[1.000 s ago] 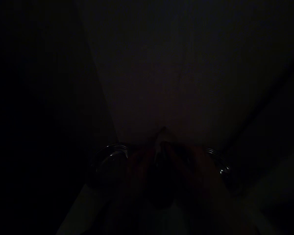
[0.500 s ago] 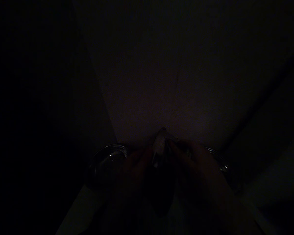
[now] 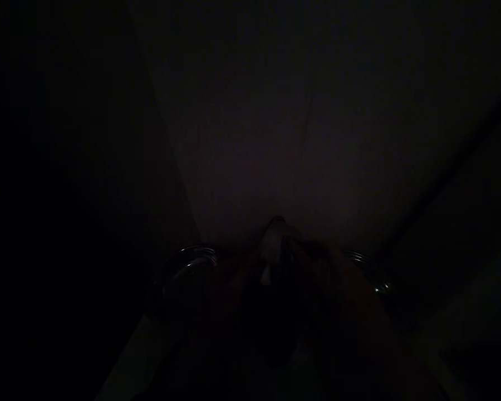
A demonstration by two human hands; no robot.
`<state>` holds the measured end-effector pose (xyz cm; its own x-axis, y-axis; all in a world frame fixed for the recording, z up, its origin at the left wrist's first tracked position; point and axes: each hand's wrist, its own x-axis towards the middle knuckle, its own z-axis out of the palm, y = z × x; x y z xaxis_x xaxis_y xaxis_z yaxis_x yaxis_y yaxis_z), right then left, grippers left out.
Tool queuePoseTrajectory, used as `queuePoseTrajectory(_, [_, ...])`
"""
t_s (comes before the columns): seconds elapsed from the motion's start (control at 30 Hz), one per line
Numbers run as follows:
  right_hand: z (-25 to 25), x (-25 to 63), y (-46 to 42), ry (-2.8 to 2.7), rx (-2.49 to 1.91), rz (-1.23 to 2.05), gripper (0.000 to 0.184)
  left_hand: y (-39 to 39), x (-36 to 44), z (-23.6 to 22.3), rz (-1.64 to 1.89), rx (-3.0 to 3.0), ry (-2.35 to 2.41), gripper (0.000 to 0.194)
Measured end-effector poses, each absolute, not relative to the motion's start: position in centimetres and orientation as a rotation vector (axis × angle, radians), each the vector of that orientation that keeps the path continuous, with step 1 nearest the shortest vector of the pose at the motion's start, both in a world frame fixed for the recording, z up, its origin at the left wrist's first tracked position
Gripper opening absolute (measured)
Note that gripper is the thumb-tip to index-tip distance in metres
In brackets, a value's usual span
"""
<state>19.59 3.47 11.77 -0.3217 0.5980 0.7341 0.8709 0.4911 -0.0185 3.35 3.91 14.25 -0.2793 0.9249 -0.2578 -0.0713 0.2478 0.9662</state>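
The view is very dark, and shapes show only faintly. A pale, rounded thing with a dark tip sits between my two hands at the middle; its kind I cannot make out. My left hand is at its left side, the fingers bent in against it. From the right, my right hand reaches in with fingers and thumb drawn together at its edge. Under the pale thing shows a small lighter patch, and below that everything is black.
A shiny metal bowl stands beside my left hand. Behind my right forearm shows the gleaming rim of another metal bowl. Beyond the hands rises a plain dim surface with a thin vertical line. A pale edge runs at the lower left.
The picture has become a little darker. Both hands stay around the pale thing, with only slight finger movement, and the bowls keep their places.
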Motion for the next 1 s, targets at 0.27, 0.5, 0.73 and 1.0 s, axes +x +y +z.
queuePoseTrajectory(0.27, [11.6,18.0,2.1,-2.075,-1.170,-0.423,0.031,4.7,2.2,12.8,1.281,0.896,1.568,0.036])
queuePoseTrajectory(0.5, [12.0,19.9,4.0,-2.025,-1.228,-0.386,0.036,4.1,3.2,13.6,1.212,0.877,1.523,0.040])
queuePoseTrajectory(0.73, [11.6,18.2,2.1,-2.145,-1.149,-0.535,0.043,4.0,3.1,14.2,1.198,0.918,1.478,0.032])
queuePoseTrajectory(1.0, [12.0,19.5,3.8,-2.090,-1.209,-0.452,0.040,3.7,3.7,14.1,1.185,0.976,1.461,0.031])
